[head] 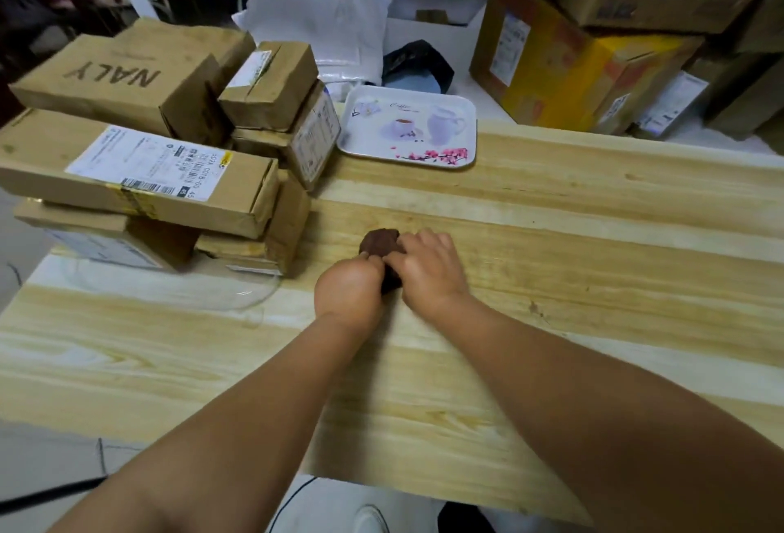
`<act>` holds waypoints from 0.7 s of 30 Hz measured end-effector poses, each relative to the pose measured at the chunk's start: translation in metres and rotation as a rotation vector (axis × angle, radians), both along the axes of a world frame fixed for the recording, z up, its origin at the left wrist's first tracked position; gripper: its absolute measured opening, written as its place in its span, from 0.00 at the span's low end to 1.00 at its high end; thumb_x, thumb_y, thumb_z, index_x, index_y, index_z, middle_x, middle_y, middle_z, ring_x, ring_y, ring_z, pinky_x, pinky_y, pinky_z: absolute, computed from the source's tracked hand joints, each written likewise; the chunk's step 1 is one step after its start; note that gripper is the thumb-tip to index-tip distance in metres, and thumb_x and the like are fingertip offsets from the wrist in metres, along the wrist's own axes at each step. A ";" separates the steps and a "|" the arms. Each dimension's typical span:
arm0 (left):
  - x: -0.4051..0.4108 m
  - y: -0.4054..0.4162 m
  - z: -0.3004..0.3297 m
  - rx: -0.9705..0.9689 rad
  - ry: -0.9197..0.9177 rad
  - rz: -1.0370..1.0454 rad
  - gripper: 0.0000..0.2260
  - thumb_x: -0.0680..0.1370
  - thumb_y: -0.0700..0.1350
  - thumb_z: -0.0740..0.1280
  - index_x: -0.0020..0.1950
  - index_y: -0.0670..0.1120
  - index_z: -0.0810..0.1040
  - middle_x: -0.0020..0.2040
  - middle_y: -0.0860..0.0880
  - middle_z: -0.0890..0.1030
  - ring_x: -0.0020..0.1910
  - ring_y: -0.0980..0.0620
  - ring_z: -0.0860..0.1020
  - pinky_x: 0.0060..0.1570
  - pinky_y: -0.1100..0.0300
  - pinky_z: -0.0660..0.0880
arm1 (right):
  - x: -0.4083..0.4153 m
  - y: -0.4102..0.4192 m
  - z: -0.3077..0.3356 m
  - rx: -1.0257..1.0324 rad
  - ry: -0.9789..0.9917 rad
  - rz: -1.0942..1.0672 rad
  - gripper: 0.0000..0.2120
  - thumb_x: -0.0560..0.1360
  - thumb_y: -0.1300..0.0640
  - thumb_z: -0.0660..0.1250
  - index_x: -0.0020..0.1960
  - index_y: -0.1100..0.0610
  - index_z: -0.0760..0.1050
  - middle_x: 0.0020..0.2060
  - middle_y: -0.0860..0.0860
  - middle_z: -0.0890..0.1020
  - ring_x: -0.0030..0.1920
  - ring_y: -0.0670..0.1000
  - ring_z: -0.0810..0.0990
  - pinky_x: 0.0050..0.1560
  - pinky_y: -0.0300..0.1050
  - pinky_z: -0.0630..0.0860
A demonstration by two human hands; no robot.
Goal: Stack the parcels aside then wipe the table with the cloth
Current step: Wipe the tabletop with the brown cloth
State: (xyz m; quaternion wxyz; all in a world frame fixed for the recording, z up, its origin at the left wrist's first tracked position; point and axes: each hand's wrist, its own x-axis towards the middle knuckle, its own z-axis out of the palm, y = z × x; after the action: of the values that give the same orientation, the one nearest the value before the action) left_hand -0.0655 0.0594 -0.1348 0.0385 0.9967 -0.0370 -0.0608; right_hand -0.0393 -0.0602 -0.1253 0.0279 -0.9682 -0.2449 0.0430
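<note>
A small brown cloth [379, 240], bunched into a wad, lies near the middle of the pale wooden table [594, 261]. My left hand [350, 288] and my right hand [428, 267] both grip it, fingers closed around its near side, so only its far end shows. Several brown cardboard parcels [140, 176] are piled in an uneven stack at the table's left end, a long one with a white shipping label on top at the front and one marked "NALY" [114, 78] behind it.
A white tray [409, 127] printed with cups and pink blossoms sits at the table's far edge. Large cardboard and yellow boxes [594, 53] fill the back right. White plastic mailers [326, 23] and a dark bag [418, 61] lie behind the tray.
</note>
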 end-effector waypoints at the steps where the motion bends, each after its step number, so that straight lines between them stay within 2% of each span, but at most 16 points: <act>1: 0.007 -0.001 0.000 -0.030 -0.013 0.032 0.09 0.75 0.39 0.63 0.55 0.45 0.75 0.51 0.47 0.79 0.48 0.44 0.78 0.36 0.56 0.65 | 0.008 0.000 0.001 -0.008 -0.008 -0.001 0.17 0.75 0.59 0.61 0.62 0.51 0.76 0.62 0.52 0.73 0.61 0.57 0.66 0.60 0.51 0.62; 3: 0.017 0.004 -0.007 -0.075 -0.076 0.087 0.08 0.74 0.40 0.65 0.53 0.45 0.76 0.50 0.47 0.79 0.47 0.45 0.77 0.34 0.56 0.64 | 0.021 0.002 -0.001 0.005 -0.038 0.012 0.16 0.75 0.59 0.60 0.61 0.51 0.77 0.61 0.51 0.74 0.60 0.57 0.66 0.59 0.50 0.60; 6: 0.015 0.015 -0.018 -0.075 -0.194 0.111 0.06 0.68 0.40 0.72 0.42 0.45 0.78 0.39 0.47 0.79 0.35 0.44 0.76 0.29 0.57 0.61 | 0.037 0.008 -0.008 0.012 -0.074 0.133 0.15 0.75 0.57 0.58 0.57 0.50 0.80 0.55 0.50 0.79 0.57 0.58 0.69 0.53 0.50 0.57; 9: 0.020 0.018 -0.025 -0.095 -0.311 0.194 0.07 0.64 0.40 0.73 0.36 0.43 0.77 0.34 0.44 0.78 0.30 0.42 0.73 0.27 0.57 0.60 | 0.063 0.016 -0.006 0.019 -0.075 0.254 0.23 0.74 0.52 0.49 0.52 0.47 0.83 0.50 0.48 0.81 0.55 0.58 0.72 0.52 0.50 0.56; 10: 0.026 0.017 -0.026 -0.103 -0.333 0.224 0.06 0.64 0.41 0.73 0.36 0.42 0.77 0.34 0.43 0.78 0.30 0.41 0.74 0.26 0.58 0.60 | 0.072 0.018 -0.005 0.028 -0.067 0.273 0.22 0.74 0.51 0.49 0.53 0.47 0.82 0.51 0.47 0.81 0.57 0.58 0.71 0.54 0.50 0.56; 12: 0.045 0.008 -0.027 -0.120 -0.324 0.290 0.05 0.66 0.40 0.73 0.37 0.42 0.77 0.34 0.43 0.79 0.30 0.41 0.75 0.26 0.59 0.59 | 0.091 0.015 -0.005 0.041 -0.042 0.271 0.17 0.76 0.54 0.56 0.57 0.46 0.80 0.57 0.46 0.79 0.61 0.57 0.68 0.56 0.51 0.53; 15: 0.076 -0.018 -0.025 -0.126 -0.232 0.321 0.04 0.74 0.43 0.67 0.45 0.44 0.79 0.42 0.44 0.81 0.39 0.41 0.78 0.30 0.56 0.60 | 0.112 -0.011 -0.007 0.063 -0.022 0.146 0.14 0.75 0.54 0.63 0.57 0.43 0.79 0.59 0.43 0.78 0.60 0.55 0.68 0.54 0.49 0.53; 18: 0.101 -0.057 -0.019 -0.180 -0.162 0.195 0.08 0.76 0.45 0.62 0.51 0.48 0.79 0.48 0.48 0.82 0.46 0.43 0.79 0.34 0.57 0.64 | 0.119 -0.059 -0.015 0.160 -0.041 -0.049 0.15 0.68 0.57 0.70 0.52 0.42 0.81 0.54 0.43 0.81 0.53 0.56 0.73 0.50 0.50 0.56; 21: 0.109 -0.086 -0.010 -0.183 -0.123 0.036 0.10 0.76 0.43 0.61 0.55 0.48 0.78 0.51 0.48 0.82 0.49 0.43 0.79 0.38 0.56 0.66 | 0.112 -0.097 -0.027 0.222 -0.114 -0.217 0.16 0.65 0.58 0.72 0.50 0.43 0.81 0.50 0.45 0.82 0.48 0.57 0.74 0.48 0.50 0.60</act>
State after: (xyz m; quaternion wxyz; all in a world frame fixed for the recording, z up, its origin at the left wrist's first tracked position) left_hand 0.0438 -0.0269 -0.1450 0.1281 0.9914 -0.0267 0.0050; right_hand 0.0730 -0.1570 -0.1520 0.1252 -0.9808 -0.1434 -0.0426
